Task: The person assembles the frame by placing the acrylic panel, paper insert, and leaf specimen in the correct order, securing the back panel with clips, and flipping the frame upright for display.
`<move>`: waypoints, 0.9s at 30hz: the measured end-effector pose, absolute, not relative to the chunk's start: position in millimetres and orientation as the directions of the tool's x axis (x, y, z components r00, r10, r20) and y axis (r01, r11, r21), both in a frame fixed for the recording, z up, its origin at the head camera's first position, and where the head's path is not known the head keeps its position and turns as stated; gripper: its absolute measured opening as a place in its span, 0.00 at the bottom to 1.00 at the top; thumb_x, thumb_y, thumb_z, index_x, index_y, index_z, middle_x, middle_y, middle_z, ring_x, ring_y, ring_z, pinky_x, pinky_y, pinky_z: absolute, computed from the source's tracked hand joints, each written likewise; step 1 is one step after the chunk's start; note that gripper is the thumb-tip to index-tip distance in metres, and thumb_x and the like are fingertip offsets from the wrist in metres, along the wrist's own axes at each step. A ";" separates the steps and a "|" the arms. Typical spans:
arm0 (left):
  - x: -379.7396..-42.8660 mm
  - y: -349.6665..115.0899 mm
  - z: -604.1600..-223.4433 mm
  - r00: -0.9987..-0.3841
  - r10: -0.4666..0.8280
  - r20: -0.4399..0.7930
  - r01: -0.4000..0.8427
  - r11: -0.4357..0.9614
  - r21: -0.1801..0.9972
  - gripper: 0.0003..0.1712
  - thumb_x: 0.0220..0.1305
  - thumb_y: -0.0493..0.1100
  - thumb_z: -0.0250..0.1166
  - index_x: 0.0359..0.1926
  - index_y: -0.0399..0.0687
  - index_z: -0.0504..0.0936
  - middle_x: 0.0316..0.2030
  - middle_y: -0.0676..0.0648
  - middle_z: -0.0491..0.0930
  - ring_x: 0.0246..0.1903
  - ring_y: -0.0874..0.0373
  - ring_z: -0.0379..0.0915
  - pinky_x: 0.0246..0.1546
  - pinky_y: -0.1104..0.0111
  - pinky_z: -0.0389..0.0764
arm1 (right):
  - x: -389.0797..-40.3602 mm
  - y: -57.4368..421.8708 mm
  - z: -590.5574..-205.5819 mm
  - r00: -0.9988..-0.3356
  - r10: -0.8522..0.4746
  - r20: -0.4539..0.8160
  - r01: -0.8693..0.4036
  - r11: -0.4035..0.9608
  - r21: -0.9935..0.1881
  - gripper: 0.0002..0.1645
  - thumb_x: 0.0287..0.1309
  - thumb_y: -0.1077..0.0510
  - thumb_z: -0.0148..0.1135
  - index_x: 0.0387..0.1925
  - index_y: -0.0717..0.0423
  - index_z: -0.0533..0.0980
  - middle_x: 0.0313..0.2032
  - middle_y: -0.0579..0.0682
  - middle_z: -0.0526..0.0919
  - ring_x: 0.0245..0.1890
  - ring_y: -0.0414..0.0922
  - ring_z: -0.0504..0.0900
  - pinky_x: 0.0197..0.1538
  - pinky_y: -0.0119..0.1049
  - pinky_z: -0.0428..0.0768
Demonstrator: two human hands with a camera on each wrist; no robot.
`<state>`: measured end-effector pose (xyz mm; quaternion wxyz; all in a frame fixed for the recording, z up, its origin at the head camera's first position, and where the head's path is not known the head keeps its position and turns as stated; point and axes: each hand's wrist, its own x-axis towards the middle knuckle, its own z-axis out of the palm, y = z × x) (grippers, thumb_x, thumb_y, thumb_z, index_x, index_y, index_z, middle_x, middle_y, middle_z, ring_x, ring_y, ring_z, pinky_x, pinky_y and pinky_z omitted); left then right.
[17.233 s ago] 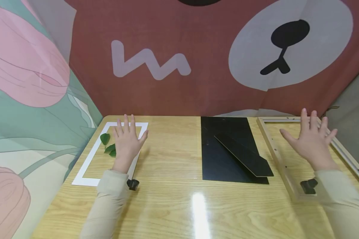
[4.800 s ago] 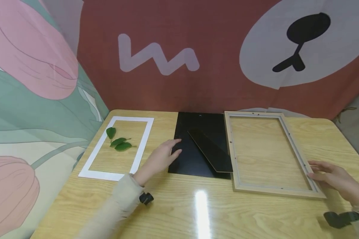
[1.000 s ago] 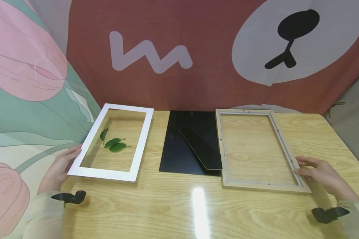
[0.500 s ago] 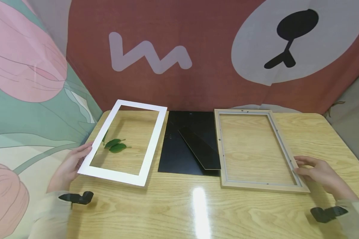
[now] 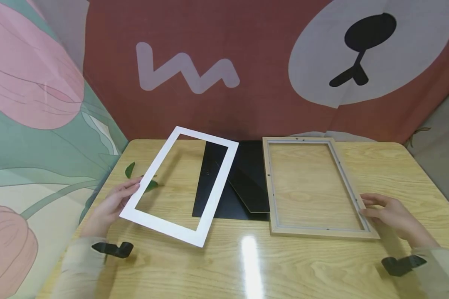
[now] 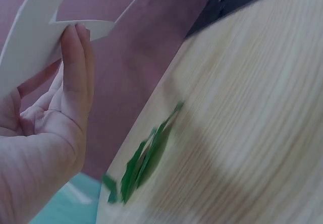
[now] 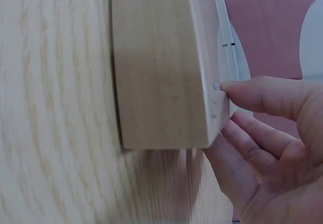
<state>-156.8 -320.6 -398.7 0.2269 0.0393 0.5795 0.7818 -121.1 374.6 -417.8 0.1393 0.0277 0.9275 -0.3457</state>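
My left hand (image 5: 114, 203) pinches the left edge of a white picture mat (image 5: 164, 226), raised and slanted above the table. The left wrist view shows the fingers against the underside of the mat (image 6: 35, 47). On the right, my right hand (image 5: 394, 214) grips the right bar of a wooden picture frame (image 5: 318, 232), thumb on top and fingers at the outer side. That frame lies face down or nearly so, its inner groove upward. Between them is a black backing board (image 5: 228, 211) with a hinged-looking stand (image 5: 251, 191), partly hidden by the mat.
Green leaves (image 6: 141, 163) lie on the table's left part, partly behind my left hand and the mat in the head view. A printed cloth (image 5: 194, 112) hangs along the table's back edge. Wood-grain tabletop (image 5: 303, 265) extends in front of the frame.
Earlier both hands were spread and held nothing. Over the last second the mat moved right, turning clockwise, from above the leaves to overlap the black board. The wooden frame shifted slightly left.
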 end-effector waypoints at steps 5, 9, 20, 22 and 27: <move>-160.5 -296.8 -400.7 -0.881 0.424 -0.208 -0.318 -0.206 0.925 0.20 0.75 0.37 0.45 0.49 0.63 0.81 0.39 0.58 0.85 0.34 0.68 0.81 0.33 0.77 0.83 | -123.7 369.2 -415.8 -0.959 -0.054 -0.279 0.134 0.780 -0.611 0.39 0.62 0.56 0.60 0.64 0.78 0.57 0.56 0.79 0.68 0.35 0.15 0.63 0.34 0.20 0.75; -163.8 -276.2 -402.5 -0.864 0.461 -0.203 -0.314 -0.177 0.933 0.19 0.74 0.36 0.46 0.52 0.63 0.79 0.42 0.57 0.84 0.37 0.67 0.82 0.38 0.75 0.83 | -126.4 366.7 -413.0 -0.952 -0.076 -0.298 0.123 0.794 -0.596 0.40 0.63 0.55 0.59 0.65 0.78 0.55 0.56 0.80 0.67 0.39 0.27 0.71 0.35 0.21 0.75; -172.5 -218.6 -407.3 -0.830 0.519 -0.206 -0.312 -0.125 0.942 0.37 0.72 0.33 0.48 0.74 0.33 0.40 0.50 0.57 0.81 0.48 0.64 0.80 0.48 0.73 0.82 | -127.2 371.0 -415.5 -0.941 -0.124 -0.316 0.109 0.773 -0.625 0.38 0.69 0.53 0.52 0.66 0.78 0.53 0.58 0.79 0.66 0.44 0.29 0.75 0.38 0.22 0.74; -174.1 -208.9 -408.9 -0.825 0.526 -0.208 -0.313 -0.118 0.943 0.36 0.72 0.32 0.48 0.74 0.36 0.42 0.52 0.55 0.79 0.49 0.64 0.80 0.47 0.73 0.82 | -127.4 372.6 -416.5 -0.942 -0.125 -0.313 0.109 0.765 -0.635 0.37 0.70 0.52 0.50 0.66 0.78 0.54 0.58 0.78 0.66 0.38 0.15 0.66 0.39 0.22 0.75; -179.0 -181.6 -409.6 -0.820 0.530 -0.216 -0.322 -0.115 0.940 0.37 0.70 0.29 0.48 0.75 0.45 0.44 0.48 0.53 0.77 0.42 0.66 0.80 0.43 0.75 0.83 | -129.9 376.2 -415.7 -0.923 -0.133 -0.360 0.143 0.750 -0.645 0.40 0.71 0.48 0.48 0.68 0.75 0.52 0.64 0.77 0.60 0.37 0.09 0.58 0.40 0.24 0.75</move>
